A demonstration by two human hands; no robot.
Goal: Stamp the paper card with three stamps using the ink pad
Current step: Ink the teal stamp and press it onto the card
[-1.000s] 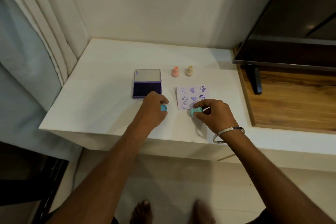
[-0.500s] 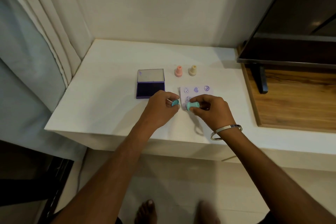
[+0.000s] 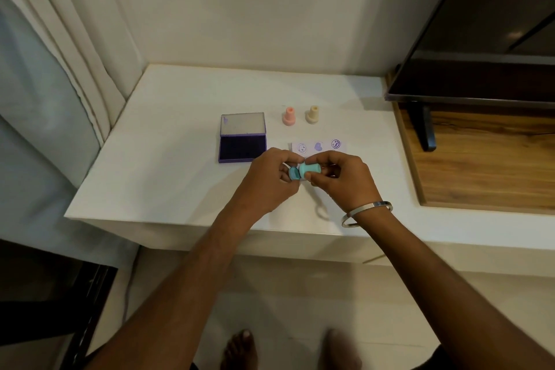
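teal cap brought beside teal stamp

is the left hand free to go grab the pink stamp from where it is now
Probably not yet. The left hand pinches a teal cap beside the teal stamp held in the right hand. The path to the pink stamp looks unobstructed once the cap is released.

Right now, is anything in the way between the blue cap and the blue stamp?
Nothing visible. The left hand holds the cap right beside the teal stamp held by the right hand, with only a small open gap between them.
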